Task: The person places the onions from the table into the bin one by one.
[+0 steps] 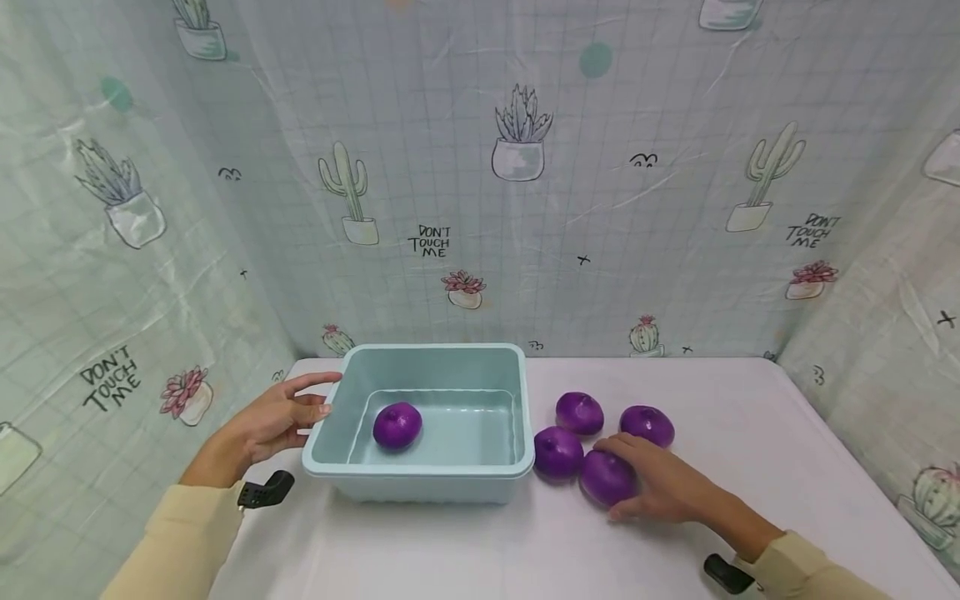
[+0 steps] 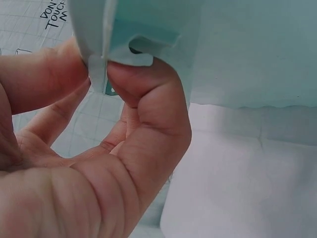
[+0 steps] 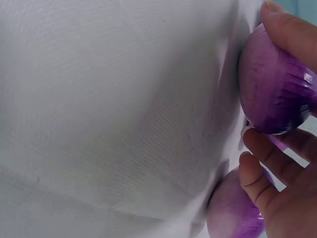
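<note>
A pale blue-green plastic bin [image 1: 431, 487] stands on the white table, with one purple onion [image 1: 397, 426] lying inside toward its left. My left hand [image 1: 270, 421] grips the bin's left rim; in the left wrist view, thumb and finger pinch the edge by a handle cutout. To the right of the bin, my right hand [image 1: 667, 479] holds another purple onion [image 3: 275, 82] at the table surface, thumb on one side and fingers on the other. Near that hand lie three more onions, one beside the bin [image 1: 558, 454], one behind [image 1: 580, 412] and one to the right [image 1: 648, 424].
The white table [image 1: 420, 550] runs in front of the bin and to the right of the onions. Sheets printed with cacti and potted plants [image 1: 480, 208] hang behind the table and on both sides.
</note>
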{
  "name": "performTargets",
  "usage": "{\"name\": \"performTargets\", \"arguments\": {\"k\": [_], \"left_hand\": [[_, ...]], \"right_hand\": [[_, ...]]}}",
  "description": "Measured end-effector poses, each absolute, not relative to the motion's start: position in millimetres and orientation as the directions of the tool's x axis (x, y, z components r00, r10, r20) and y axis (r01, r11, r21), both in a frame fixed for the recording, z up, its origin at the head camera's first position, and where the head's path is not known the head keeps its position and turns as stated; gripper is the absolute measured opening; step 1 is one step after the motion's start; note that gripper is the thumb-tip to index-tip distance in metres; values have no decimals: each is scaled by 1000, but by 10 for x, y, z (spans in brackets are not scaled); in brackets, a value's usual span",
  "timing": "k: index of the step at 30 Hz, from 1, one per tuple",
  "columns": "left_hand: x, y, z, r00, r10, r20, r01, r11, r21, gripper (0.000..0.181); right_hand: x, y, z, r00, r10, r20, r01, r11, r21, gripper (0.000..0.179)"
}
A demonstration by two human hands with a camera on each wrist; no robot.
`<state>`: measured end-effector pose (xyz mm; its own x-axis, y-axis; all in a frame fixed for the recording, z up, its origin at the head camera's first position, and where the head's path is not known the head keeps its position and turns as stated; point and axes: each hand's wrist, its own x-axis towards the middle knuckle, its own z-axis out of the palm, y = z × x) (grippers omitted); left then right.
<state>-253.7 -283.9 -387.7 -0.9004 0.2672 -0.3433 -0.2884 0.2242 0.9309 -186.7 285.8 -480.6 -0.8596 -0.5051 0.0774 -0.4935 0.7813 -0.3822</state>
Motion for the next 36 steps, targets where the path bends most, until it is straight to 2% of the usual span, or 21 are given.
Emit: {"name": "performTargets", "arguments": {"k": [9,16,24,29,36], "left_hand": [[-2547,-2849,-3875,-896,279,-346,-293,216,932,74],[-2541,-2849,-3851,-896,280,-344,-290,218,932,74],[-2533,-2841,-3854,-896,279,-345,-291,218,932,73],[-2538,-2816,-3863,-892,288,-349,-292,222,930,71],[-2539,-2831,-3854,-900,267,-346,-283,247,927,73]], "right_hand": [[-1834,2872,-4648,-846,-515,133,-525,767,-368,85],[-1851,2922,-4520,-853,-505,132,-513,764,-392,82],[-1846,2902,-4376,-817,-534,217,-576,744,-339,84],[-1834,2832,-4256,-803,-546,239,-596,718,-361,87],[-1950,2530,-3950,-744,-611,269,-665,638,-389,88]]}}
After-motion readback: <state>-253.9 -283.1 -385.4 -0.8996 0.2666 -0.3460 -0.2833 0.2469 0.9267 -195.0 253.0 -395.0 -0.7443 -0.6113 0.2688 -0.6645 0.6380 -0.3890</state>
